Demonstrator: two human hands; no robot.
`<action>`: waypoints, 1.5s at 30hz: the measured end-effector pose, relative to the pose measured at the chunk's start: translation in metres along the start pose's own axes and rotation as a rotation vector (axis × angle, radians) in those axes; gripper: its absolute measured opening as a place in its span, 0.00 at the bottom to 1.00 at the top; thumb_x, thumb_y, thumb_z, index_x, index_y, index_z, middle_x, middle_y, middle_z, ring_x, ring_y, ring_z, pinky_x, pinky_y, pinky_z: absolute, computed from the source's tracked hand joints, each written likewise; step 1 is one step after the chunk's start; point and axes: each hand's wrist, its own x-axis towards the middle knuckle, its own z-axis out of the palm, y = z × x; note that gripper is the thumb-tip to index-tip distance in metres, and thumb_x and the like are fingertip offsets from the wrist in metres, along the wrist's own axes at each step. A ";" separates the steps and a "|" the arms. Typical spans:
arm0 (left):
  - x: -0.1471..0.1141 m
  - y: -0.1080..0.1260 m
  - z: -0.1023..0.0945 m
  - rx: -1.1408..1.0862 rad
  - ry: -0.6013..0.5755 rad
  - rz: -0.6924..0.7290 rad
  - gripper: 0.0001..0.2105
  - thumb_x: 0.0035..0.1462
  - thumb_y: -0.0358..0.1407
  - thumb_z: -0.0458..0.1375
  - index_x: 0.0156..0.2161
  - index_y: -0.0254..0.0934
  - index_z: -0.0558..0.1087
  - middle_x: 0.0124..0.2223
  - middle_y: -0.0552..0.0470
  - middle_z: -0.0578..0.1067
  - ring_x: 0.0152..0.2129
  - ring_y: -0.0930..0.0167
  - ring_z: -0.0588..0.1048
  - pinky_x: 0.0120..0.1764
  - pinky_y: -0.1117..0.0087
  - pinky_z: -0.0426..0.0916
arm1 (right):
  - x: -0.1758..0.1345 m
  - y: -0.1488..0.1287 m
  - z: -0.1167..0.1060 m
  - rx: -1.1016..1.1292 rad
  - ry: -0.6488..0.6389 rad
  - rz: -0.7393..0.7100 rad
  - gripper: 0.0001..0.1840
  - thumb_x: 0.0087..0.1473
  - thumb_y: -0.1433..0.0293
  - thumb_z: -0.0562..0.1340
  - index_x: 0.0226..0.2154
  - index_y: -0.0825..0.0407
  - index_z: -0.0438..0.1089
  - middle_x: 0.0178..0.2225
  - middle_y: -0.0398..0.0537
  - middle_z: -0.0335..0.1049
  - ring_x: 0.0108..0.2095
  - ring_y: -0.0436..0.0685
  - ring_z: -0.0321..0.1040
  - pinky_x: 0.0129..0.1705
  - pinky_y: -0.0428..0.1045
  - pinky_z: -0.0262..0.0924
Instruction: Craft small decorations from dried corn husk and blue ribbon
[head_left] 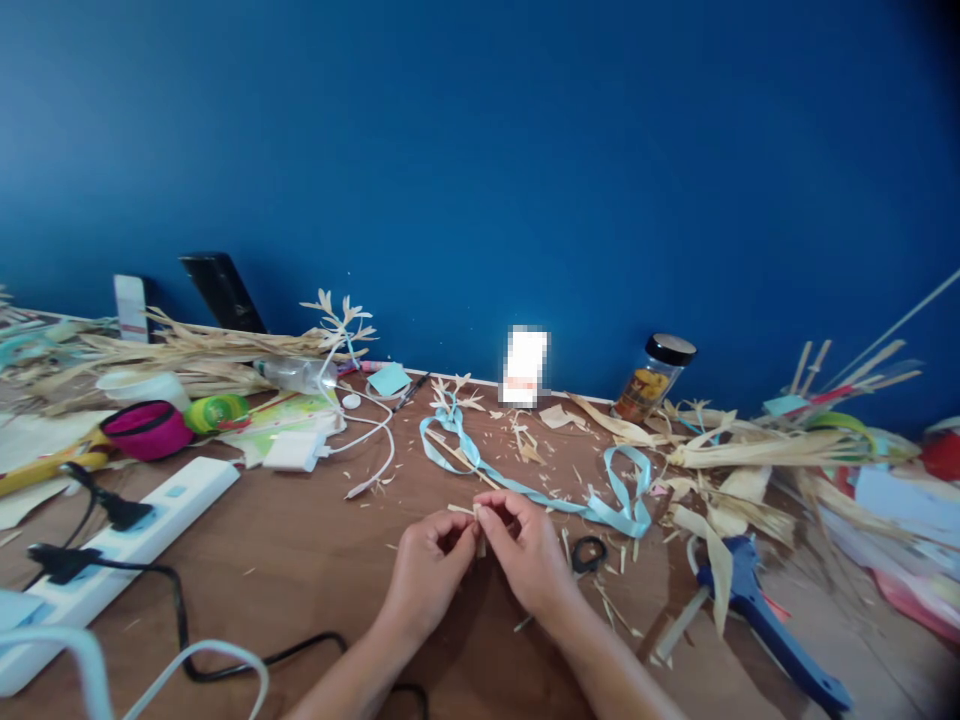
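My left hand [429, 568] and my right hand [531, 552] meet over the middle of the brown table. Fingertips of both are pinched around a small pale strip of dried husk [460, 510], mostly hidden by the fingers. Just beyond them a light blue ribbon [525, 492] lies in loops across the table, and a husk flower [454, 392] sits at its left end. Small husk scraps [527, 447] are scattered around. To the right of my right hand lies a black ring-shaped band [589, 553].
A blue glue gun [772, 620] lies at the right, near bundles of husk [757, 450]. A black-lidded jar [652, 378] leans by the blue wall. At left are a white power strip [180, 510] with black cables, a pink pouch [154, 428] and a white charger [292, 452].
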 end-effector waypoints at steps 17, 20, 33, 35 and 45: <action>0.003 0.000 -0.001 -0.309 0.037 -0.194 0.12 0.46 0.42 0.59 0.29 0.33 0.72 0.19 0.56 0.68 0.15 0.77 0.66 0.19 0.79 0.62 | 0.006 0.004 -0.002 0.146 0.058 0.073 0.12 0.53 0.64 0.56 0.34 0.54 0.69 0.27 0.45 0.70 0.27 0.52 0.65 0.29 0.45 0.59; 0.006 0.000 -0.008 -0.222 0.249 -0.109 0.12 0.48 0.43 0.57 0.32 0.34 0.72 0.24 0.53 0.73 0.14 0.78 0.66 0.17 0.79 0.61 | 0.008 0.009 -0.007 -0.147 0.096 -0.082 0.11 0.55 0.67 0.54 0.37 0.52 0.69 0.33 0.48 0.70 0.33 0.55 0.65 0.34 0.48 0.59; 0.011 -0.007 -0.012 -0.330 0.385 -0.075 0.12 0.46 0.42 0.58 0.30 0.34 0.72 0.26 0.53 0.74 0.21 0.74 0.72 0.27 0.75 0.68 | 0.011 0.018 0.009 -1.036 -0.113 -0.469 0.05 0.49 0.77 0.60 0.26 0.52 0.69 0.28 0.49 0.66 0.34 0.57 0.59 0.32 0.49 0.57; 0.011 -0.008 -0.012 -0.355 0.386 -0.075 0.12 0.46 0.42 0.59 0.30 0.34 0.72 0.26 0.53 0.74 0.21 0.75 0.72 0.27 0.75 0.68 | 0.011 0.017 0.008 -1.053 -0.113 -0.472 0.06 0.50 0.78 0.59 0.26 0.52 0.68 0.29 0.50 0.66 0.34 0.57 0.59 0.33 0.50 0.57; 0.009 -0.010 -0.007 -0.499 0.288 -0.173 0.12 0.44 0.41 0.61 0.30 0.32 0.72 0.25 0.54 0.72 0.20 0.77 0.70 0.26 0.77 0.67 | 0.002 0.000 0.005 -0.183 0.028 -0.088 0.06 0.54 0.72 0.52 0.29 0.53 0.64 0.26 0.44 0.66 0.27 0.52 0.62 0.31 0.45 0.57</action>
